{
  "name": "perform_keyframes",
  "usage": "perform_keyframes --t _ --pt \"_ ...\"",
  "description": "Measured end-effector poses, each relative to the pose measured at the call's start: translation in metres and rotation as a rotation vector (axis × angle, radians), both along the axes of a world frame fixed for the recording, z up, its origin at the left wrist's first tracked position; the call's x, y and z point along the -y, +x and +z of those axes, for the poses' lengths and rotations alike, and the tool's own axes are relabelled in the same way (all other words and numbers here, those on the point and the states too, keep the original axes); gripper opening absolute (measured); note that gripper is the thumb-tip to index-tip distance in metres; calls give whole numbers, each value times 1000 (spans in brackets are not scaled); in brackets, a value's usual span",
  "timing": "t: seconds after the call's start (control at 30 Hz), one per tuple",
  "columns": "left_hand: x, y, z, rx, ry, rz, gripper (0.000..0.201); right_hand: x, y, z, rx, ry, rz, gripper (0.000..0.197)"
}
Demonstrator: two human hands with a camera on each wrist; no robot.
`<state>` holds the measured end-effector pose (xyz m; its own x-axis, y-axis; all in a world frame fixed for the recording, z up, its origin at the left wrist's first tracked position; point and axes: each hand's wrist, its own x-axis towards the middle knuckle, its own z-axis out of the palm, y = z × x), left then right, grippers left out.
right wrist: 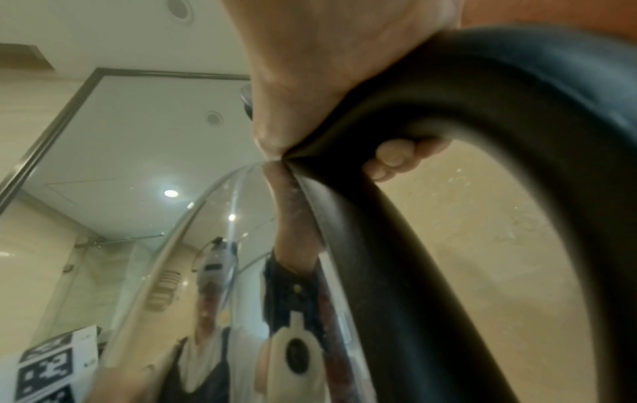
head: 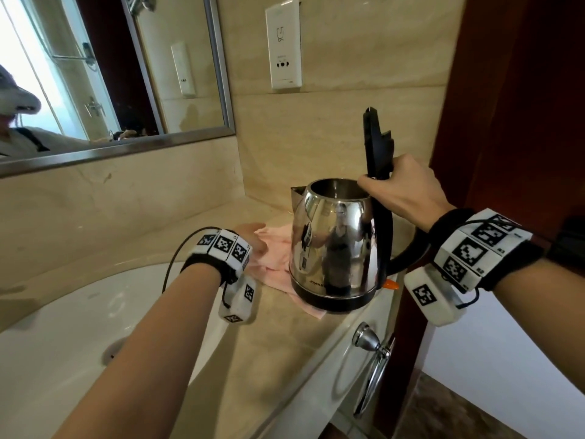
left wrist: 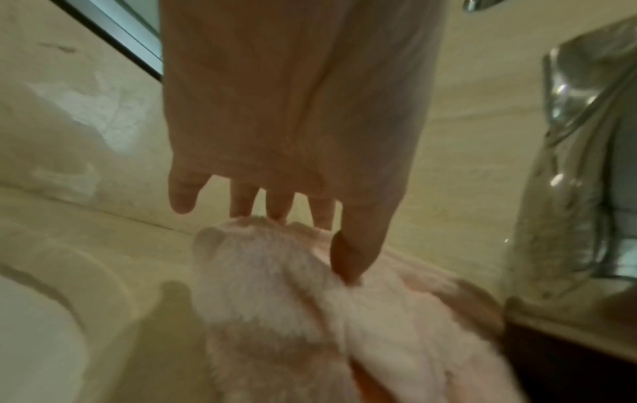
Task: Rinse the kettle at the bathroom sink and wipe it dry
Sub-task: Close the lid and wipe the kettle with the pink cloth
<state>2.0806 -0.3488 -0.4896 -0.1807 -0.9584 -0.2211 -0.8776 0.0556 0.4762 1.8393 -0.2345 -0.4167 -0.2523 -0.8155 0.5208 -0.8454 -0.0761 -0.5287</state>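
A shiny steel kettle (head: 329,248) stands upright on the beige counter (head: 278,350), its base on one edge of a pink cloth (head: 272,261). Its black lid (head: 376,144) is flipped up, so the inside shows. My right hand (head: 399,191) grips the top of the black handle (right wrist: 517,136), with the fingers (right wrist: 393,158) curled under it. My left hand (head: 254,243) is left of the kettle, on the cloth (left wrist: 293,300). In the left wrist view the thumb (left wrist: 348,259) and three fingers (left wrist: 279,207) pinch a raised fold of it.
The white sink basin (head: 63,327) lies to the left below my left forearm. A mirror (head: 95,74) and a wall socket (head: 283,42) are behind. A chrome towel ring (head: 373,359) hangs on the counter's front. A dark wooden door frame (head: 506,90) stands right of the kettle.
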Motion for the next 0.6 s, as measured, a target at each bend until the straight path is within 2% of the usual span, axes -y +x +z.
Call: perform_keyframes --t 0.13,0.23,0.33,0.43,0.6 --pt "15 -3 -14 56 -27 -91 70 4 -3 -2 21 14 4 31" --pt "16 -4 -19 181 -94 -139 41 6 -5 -2 26 6 -6 31" --pt "9 5 -14 171 -95 -123 16 9 -5 -2 45 2 4 31" --pt "6 26 -7 176 -70 -35 24 11 -4 -4 46 -3 -4 31" --pt "-4 72 7 180 -89 123 22 19 3 -6 47 13 16 32"
